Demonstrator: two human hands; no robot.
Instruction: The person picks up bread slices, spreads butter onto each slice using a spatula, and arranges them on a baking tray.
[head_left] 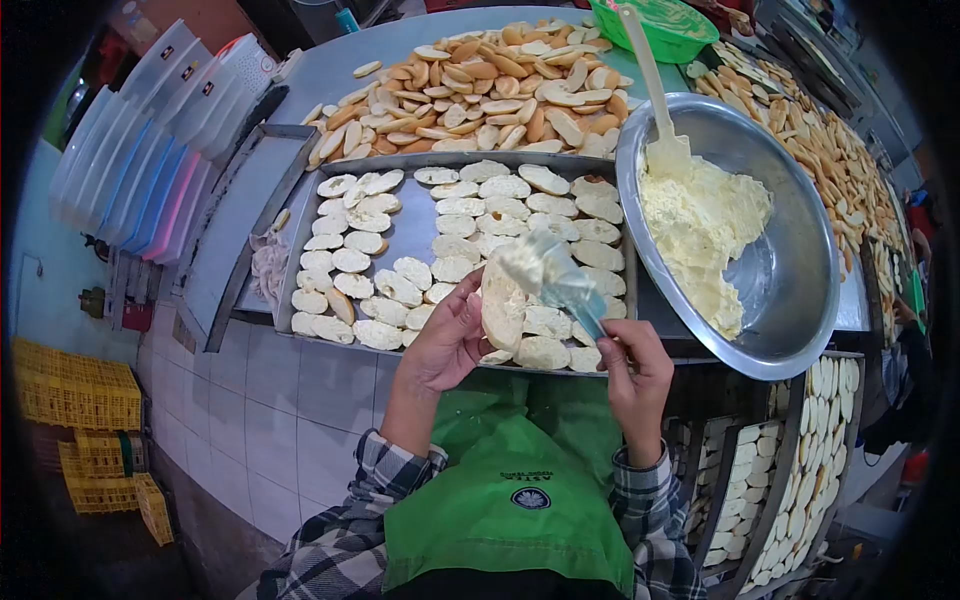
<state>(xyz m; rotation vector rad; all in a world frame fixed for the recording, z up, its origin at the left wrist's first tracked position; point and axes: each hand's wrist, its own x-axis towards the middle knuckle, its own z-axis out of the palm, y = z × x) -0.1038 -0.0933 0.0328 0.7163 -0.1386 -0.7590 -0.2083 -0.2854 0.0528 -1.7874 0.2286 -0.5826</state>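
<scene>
My left hand (pixel 450 340) is closed around a slice of bread (pixel 503 305), held tilted above the front of the tray. In my right hand (pixel 637 372) is the handle of a spatula (pixel 572 290), its blurred blade loaded with pale cream close to the bread's cut face. Under both hands lies a metal tray (pixel 410 225) with rows of oval bread slices, many coated with cream. To the right, a large steel bowl (pixel 790 315) holds a mass of pale cream (pixel 700 225). A white spatula (pixel 655 90) stands in that cream.
Behind the tray is a heap of plain bread slices (pixel 490 90), with another pile (pixel 815 140) at right. A green basin (pixel 665 30) stands at the back. Stacked plastic boxes (pixel 130 180) and yellow crates (pixel 75 400) are at left. Filled trays (pixel 805 470) stand at lower right.
</scene>
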